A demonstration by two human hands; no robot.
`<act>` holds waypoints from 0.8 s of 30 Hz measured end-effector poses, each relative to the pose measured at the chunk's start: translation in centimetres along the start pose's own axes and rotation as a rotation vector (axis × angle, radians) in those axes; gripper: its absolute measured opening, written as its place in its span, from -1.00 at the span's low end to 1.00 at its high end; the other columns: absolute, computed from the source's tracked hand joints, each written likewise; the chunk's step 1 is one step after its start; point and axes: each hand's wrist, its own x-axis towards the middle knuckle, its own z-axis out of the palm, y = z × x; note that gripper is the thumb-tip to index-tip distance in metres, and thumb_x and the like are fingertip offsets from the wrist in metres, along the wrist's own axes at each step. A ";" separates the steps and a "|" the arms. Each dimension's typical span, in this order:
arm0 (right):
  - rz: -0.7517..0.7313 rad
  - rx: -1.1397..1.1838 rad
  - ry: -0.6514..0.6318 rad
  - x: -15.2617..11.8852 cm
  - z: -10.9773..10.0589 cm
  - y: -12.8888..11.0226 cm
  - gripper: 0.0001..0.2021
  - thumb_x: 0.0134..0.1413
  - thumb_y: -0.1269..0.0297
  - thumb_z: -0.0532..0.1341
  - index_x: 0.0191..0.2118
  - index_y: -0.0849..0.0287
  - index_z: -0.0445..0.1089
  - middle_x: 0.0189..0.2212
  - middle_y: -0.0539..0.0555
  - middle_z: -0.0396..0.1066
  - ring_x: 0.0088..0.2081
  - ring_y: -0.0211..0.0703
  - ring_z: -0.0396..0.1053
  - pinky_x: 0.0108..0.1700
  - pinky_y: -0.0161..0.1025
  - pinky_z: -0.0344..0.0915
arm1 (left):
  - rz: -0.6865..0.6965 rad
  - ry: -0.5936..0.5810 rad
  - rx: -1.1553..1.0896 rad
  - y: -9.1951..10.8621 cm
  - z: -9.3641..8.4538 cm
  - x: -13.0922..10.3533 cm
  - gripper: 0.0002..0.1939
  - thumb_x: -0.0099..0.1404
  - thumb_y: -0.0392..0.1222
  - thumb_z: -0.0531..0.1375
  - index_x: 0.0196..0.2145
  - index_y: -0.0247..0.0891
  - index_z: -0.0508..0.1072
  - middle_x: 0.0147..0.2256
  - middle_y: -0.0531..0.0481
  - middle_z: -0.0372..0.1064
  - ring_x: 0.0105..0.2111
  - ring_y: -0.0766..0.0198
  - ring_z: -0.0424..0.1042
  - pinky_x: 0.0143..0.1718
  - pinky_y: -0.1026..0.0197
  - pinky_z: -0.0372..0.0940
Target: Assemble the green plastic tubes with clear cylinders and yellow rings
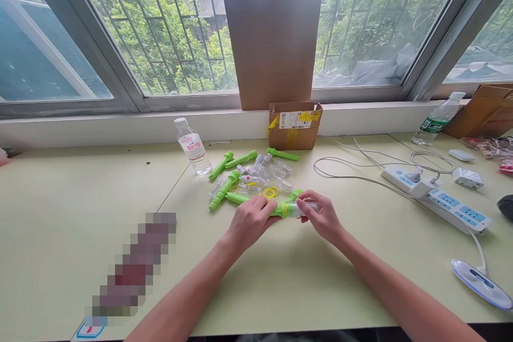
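Observation:
Near the middle of the table, my left hand (253, 220) is closed round a green plastic handle (277, 210). A yellow ring sits where this handle meets a clear ribbed tube (294, 209). My right hand (321, 216) pinches the clear tube, its fingers covering part of it. Handle and tube lie in one line, touching. Just beyond my hands is a loose pile of several green handles (224, 191), clear tubes (249, 188), small white parts (258, 160) and yellow rings (270, 192).
A water bottle (193, 147) stands left of the pile, a small cardboard box (294, 127) behind it. To the right are a power strip (441, 197), cables, another bottle (436, 119) and a white oval device (481, 284). A blurred strip (136, 267) lies at left.

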 end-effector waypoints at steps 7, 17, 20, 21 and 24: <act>-0.153 -0.065 0.015 -0.3 0.2 -0.2 -0.75 0.08 0.09 0.21 -0.21 0.13 0.28 -0.37 0.02 0.36 -0.45 -0.25 0.33 -0.49 -0.31 0.34 | -0.020 0.001 -0.011 -0.4 -0.1 0.0 -0.76 0.38 -0.05 0.02 -0.22 -0.23 0.39 -0.42 -0.02 0.33 -0.41 0.25 0.37 -0.47 0.28 0.15; -0.205 -0.223 0.121 -0.4 0.3 0.2 -0.81 0.13 0.13 0.17 -0.33 0.15 0.34 -0.57 -0.02 0.35 -0.61 -0.27 0.29 -0.57 -0.32 0.23 | 0.026 -0.024 -0.007 -0.3 -0.2 0.1 -0.78 0.37 -0.07 0.04 -0.19 -0.24 0.37 -0.42 -0.01 0.33 -0.41 0.23 0.37 -0.45 0.26 0.15; -0.292 -0.238 0.044 -0.6 0.3 0.0 -0.84 0.10 0.18 0.19 -0.23 0.12 0.31 -0.46 0.01 0.40 -0.53 -0.25 0.32 -0.51 -0.30 0.28 | 0.031 -0.027 -0.010 -0.5 -0.2 0.1 -0.83 0.36 -0.11 0.06 -0.23 -0.24 0.35 -0.40 -0.02 0.34 -0.39 0.21 0.37 -0.44 0.26 0.15; -0.309 -0.242 0.029 -0.6 0.3 -0.1 -0.84 0.10 0.20 0.19 -0.21 0.12 0.30 -0.44 0.02 0.40 -0.52 -0.25 0.32 -0.50 -0.30 0.28 | 0.033 -0.034 -0.010 -0.6 -0.2 0.1 -0.84 0.35 -0.12 0.06 -0.24 -0.25 0.35 -0.40 -0.02 0.34 -0.38 0.21 0.38 -0.44 0.26 0.15; -0.331 -0.246 0.017 -0.7 0.2 -0.2 -0.86 0.11 0.24 0.18 -0.20 0.11 0.29 -0.44 0.02 0.39 -0.51 -0.25 0.31 -0.49 -0.30 0.28 | 0.047 -0.065 0.000 -0.6 -0.2 0.1 -0.84 0.36 -0.13 0.05 -0.24 -0.25 0.33 -0.41 -0.02 0.34 -0.40 0.20 0.37 -0.45 0.24 0.16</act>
